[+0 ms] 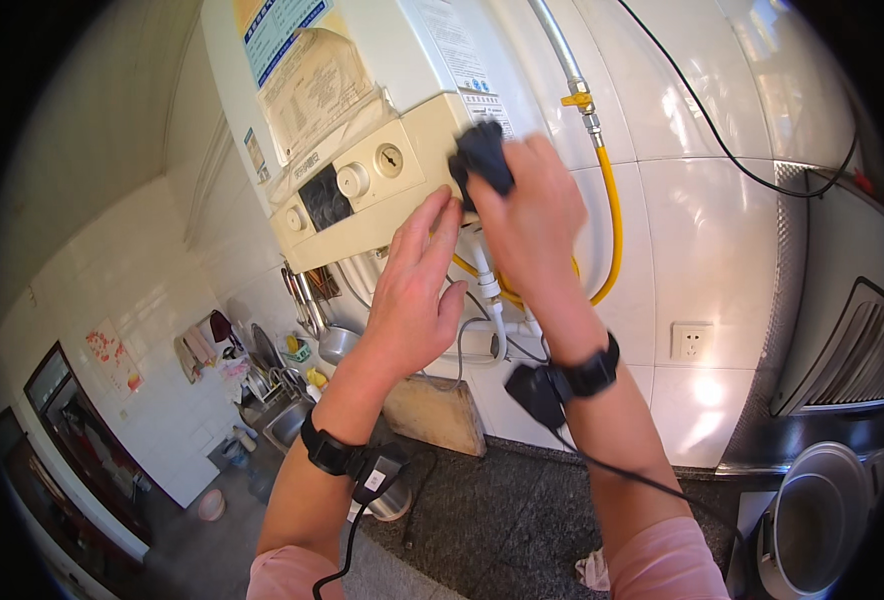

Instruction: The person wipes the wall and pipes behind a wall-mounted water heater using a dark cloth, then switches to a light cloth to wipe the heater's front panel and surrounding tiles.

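In front of me a white wall-hung gas boiler (434, 52) has a cream lower control panel (442, 146) with a round gauge (389, 160), knobs and a dark display (326, 198). Bunched in my right hand (535, 214) is a dark cloth (483, 161), pressed to the panel's right corner; hand and cloth are blurred. My left hand (419, 289) has its fingers stretched out, the tips at the panel's lower edge just left of the cloth. Nothing shows in its grasp. Both wrists wear black straps with cabled devices.
A yellow gas hose (610, 217) with a valve (577, 100) runs right of the boiler; white pipes (490, 289) hang beneath. A wooden board (438, 416) leans on the wall above the dark countertop (517, 502). A large metal pot (817, 517) stands right, a sink (288, 421) lies left.
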`<state>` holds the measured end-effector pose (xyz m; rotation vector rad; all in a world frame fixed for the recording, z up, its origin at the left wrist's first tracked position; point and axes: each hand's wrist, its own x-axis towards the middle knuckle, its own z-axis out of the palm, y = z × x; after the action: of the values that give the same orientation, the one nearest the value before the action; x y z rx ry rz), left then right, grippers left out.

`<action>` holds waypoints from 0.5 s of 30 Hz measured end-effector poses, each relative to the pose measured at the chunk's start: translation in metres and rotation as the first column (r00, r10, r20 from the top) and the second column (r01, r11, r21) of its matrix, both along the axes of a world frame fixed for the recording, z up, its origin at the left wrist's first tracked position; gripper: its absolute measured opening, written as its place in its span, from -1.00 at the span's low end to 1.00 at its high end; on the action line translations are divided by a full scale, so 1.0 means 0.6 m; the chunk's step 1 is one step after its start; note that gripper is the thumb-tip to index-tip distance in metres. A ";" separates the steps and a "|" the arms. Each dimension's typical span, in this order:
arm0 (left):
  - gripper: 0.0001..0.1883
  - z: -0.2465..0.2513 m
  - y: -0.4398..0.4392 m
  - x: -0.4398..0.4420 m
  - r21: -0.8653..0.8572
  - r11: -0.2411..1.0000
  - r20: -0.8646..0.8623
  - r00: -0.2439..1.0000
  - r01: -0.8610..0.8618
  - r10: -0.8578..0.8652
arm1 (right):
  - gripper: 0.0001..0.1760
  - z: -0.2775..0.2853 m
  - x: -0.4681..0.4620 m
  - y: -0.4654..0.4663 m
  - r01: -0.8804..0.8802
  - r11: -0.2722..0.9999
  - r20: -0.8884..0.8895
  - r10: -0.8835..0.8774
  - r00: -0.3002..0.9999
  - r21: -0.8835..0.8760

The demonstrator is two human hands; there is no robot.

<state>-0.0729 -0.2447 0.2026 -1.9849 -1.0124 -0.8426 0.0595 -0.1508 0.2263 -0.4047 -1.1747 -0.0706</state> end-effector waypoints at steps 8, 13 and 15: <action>-0.16 0.000 -0.003 -0.001 -0.041 0.999 0.021 0.999 0.029 -0.028 | -0.81 -0.025 0.016 -0.018 -0.061 0.998 0.040 0.061 0.997 -0.010; -0.14 -0.001 0.000 0.001 -0.033 0.999 0.005 1.000 0.002 -0.002 | -0.81 0.030 0.005 0.001 0.038 0.988 -0.052 -0.031 0.998 0.148; -0.13 -0.002 -0.001 0.000 -0.049 0.999 0.012 1.000 0.011 -0.011 | -0.80 0.031 0.003 0.005 -0.016 0.998 -0.036 0.018 0.999 0.068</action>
<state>-0.0728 -0.2456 0.2017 -2.0310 -1.0392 -0.8438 0.0610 -0.1479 0.2448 -0.3352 -1.1367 -0.0874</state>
